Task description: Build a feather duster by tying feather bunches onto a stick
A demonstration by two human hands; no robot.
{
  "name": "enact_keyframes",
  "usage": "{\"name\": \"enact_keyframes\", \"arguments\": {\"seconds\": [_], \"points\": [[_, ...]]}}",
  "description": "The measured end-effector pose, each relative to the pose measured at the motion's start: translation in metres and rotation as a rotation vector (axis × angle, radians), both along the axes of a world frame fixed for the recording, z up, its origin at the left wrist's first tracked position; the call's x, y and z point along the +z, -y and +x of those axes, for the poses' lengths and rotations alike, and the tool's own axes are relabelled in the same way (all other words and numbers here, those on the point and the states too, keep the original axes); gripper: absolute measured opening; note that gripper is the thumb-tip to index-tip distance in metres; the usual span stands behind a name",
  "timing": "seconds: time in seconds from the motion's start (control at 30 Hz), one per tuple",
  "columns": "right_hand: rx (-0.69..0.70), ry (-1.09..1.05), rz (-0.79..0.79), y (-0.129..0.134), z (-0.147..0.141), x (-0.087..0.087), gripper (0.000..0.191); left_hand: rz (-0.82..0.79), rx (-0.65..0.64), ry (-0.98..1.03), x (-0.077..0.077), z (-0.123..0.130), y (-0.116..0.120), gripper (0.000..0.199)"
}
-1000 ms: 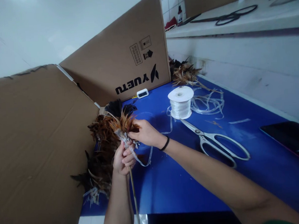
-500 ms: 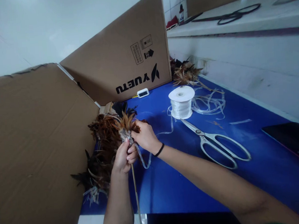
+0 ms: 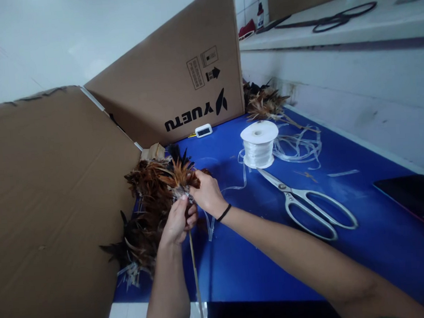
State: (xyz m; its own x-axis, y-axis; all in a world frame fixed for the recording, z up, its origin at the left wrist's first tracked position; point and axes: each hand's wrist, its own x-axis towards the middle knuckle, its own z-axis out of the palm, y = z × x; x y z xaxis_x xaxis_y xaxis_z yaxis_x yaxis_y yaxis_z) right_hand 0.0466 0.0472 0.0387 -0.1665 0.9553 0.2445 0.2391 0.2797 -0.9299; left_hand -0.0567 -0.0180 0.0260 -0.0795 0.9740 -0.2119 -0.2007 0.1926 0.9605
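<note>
Bunch in hand: one brown, rust and black feather bunch (image 3: 180, 173) on a slim, pale wooden stick (image 3: 195, 271), held above the table's left part, stick slanting down past the near edge.
Left hand: closed (image 3: 178, 220) round the stick, thumb at the feather base.
Right hand: pinched (image 3: 207, 193) at the bunch's right side, close by the left; the exact feathers gripped could not be told.
Ribbon tail: translucent white strip (image 3: 210, 231), hanging in a loop below the right hand.
Handling note: a firm left pinch right at the base seemed best, quill ends kept level, plumes touched lightly, ribbon slack kept clear of the fingers.
Table: blue-topped (image 3: 256, 272); a heap of dark brown feathers (image 3: 141, 241) lay along its left edge.
Mid-table: white spool of ribbon (image 3: 258, 148); silver metal scissors (image 3: 290, 191), tip just beside it.
Right edge: flat black slab (image 3: 414, 195), perhaps a phone; farther along, tangled clear ribbon (image 3: 298, 145).
Far edge: tan-and-black feather bundle (image 3: 266, 102); small white gadget (image 3: 203, 130) beneath a printed brown cardboard panel (image 3: 149, 86).
Room: pale ledge (image 3: 391, 27) beyond the right edge, bearing black scissors (image 3: 300, 24) and a small dark bottle (image 3: 260, 17).
</note>
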Motion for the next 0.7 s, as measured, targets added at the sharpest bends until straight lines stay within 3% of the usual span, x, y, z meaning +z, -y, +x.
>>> {"name": "enact_keyframes", "arguments": {"seconds": [0.27,0.53,0.7], "points": [[-0.002,0.026,0.008,-0.003,-0.005,-0.012,0.022,0.044,0.064,-0.159,-0.004,0.005,-0.003,0.041],[0.005,0.122,-0.009,-0.005,-0.001,-0.007,0.026,0.065,0.139,-0.215,-0.007,0.008,-0.006,0.044],[0.054,0.024,-0.078,-0.007,-0.001,-0.008,0.022,0.06,0.152,-0.195,-0.006,0.008,-0.005,0.043]]}}
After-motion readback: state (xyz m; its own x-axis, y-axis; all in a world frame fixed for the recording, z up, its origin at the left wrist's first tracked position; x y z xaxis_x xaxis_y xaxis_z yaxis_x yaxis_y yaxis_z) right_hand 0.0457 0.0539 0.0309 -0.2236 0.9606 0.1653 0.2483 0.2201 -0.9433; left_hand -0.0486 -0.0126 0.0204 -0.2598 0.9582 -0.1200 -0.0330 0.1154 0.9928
